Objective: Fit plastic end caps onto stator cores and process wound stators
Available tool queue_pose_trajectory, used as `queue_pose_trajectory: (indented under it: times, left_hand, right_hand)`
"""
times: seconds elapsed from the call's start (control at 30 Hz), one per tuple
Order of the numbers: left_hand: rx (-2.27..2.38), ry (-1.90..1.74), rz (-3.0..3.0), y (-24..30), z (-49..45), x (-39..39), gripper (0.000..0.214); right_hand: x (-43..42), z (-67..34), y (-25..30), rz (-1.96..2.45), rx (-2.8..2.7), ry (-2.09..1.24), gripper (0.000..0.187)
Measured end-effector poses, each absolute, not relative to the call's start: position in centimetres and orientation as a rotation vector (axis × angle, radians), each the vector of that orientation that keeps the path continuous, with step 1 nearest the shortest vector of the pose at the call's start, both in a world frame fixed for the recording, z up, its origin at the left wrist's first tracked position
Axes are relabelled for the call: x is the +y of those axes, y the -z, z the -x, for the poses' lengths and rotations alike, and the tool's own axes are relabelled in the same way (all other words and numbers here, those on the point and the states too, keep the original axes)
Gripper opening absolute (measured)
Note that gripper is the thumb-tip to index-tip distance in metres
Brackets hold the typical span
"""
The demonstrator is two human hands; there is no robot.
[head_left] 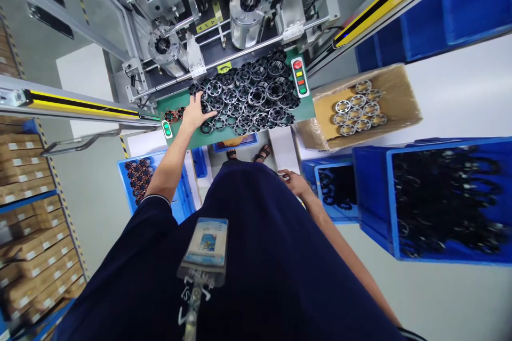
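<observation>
Green benchtop (306, 112) bears black slotted rings (252, 98), left hand (196, 112) touching.

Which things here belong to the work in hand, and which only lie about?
In hand: left hand, touching the pile of black rings on the green table.
Lying about: cardboard box of silver rings; blue crate of copper-wound parts; blue crate of black parts; right hand, idle.

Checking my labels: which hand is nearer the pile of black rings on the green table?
Left. The left hand rests on the pile of black rings; the right hand hangs low, well short of it.
</observation>
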State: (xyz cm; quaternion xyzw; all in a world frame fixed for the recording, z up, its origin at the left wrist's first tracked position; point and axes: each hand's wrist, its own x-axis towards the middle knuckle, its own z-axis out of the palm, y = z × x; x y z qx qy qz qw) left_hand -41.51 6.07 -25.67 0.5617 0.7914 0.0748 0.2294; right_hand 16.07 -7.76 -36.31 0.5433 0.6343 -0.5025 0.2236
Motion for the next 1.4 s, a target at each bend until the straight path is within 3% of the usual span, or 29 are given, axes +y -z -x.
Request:
queue_pose_trajectory:
  times: [0.17,0.53,0.73,0.9,1.07,1.17,1.4]
  left_hand:
    - [2.192,-0.335,-1.574,24.7,41.9,4.2,0.142]
    - [2.275,-0.453,-1.424,25.1,41.4,1.2,0.074]
    - [2.303,-0.48,-1.392,25.3,41.5,1.2,0.074]
    - [2.286,-0.616,-1.316,24.7,41.4,0.4,0.085]
    - [2.399,-0.828,-1.018,23.1,39.1,-4.0,0.076]
    - [2.473,-0.865,-0.758,22.7,34.3,-8.6,0.066]
    - [2.251,-0.551,-0.311,22.2,18.9,-19.7,0.048]
  right_hand:
    - [-7.6,-16.2,36.3,-1.537,1.757,1.395,0.043]
    - [-8.0,-16.4,35.3,-1.492,1.729,1.437,0.04]
    - [-7.2,-15.8,34.6,-1.523,1.77,1.442,0.04]
    - [-3.9,-14.8,33.2,-1.637,1.93,1.448,0.038]
    - [4.7,-13.6,31.8,-1.838,2.22,1.301,0.049]
    - [10.9,-12.4,31.4,-1.848,2.334,1.211,0.064]
    - [18.8,-9.7,31.1,-1.755,2.324,1.12,0.095]
